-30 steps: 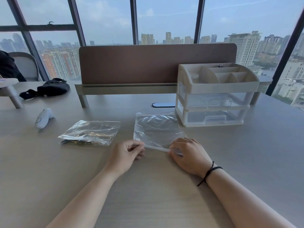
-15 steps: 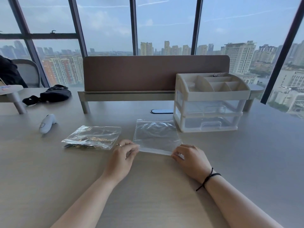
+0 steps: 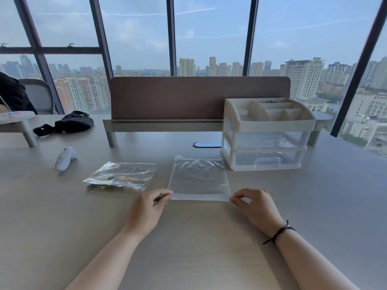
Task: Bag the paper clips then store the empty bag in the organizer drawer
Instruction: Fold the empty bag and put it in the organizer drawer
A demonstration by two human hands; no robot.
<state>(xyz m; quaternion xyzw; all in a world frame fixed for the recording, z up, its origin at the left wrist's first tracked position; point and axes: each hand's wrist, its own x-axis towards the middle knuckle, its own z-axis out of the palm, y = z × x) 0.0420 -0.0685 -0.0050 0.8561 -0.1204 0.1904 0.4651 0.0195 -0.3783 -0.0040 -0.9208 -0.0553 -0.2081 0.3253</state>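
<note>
The near edge of the flat, clear, empty plastic zip bag (image 3: pixel 198 178) is pinched at both corners: left hand (image 3: pixel 146 210) closed on the corner at 9 o'clock, right hand (image 3: pixel 256 208) closed on the corner at 3 o'clock, each grip made with thumb and fingertips only. Looks like the seal strip is being pressed or pulled flat, so it's probably best done by keeping the strip taut between the two pinches and the bag lying flat, otherwise thin film like this tends to wrinkle.

The second clear bag with the dark and gold paper clips inside (image 3: pixel 121 176) sits just beside it at 9 o'clock, apart from both hands. The white organizer with two see-through drawers (image 3: pixel 266 147) is found at 1 o'clock, drawers shut.

Everything rests on a pale wood-grain surface (image 3: pixel 314 206). A white handheld controller (image 3: pixel 65 159) and a black pouch (image 3: pixel 71 123) are parked around 10 o'clock, a brown divider panel (image 3: pixel 199 97) at 12, with floor-to-ceiling windows over a city skyline behind.
</note>
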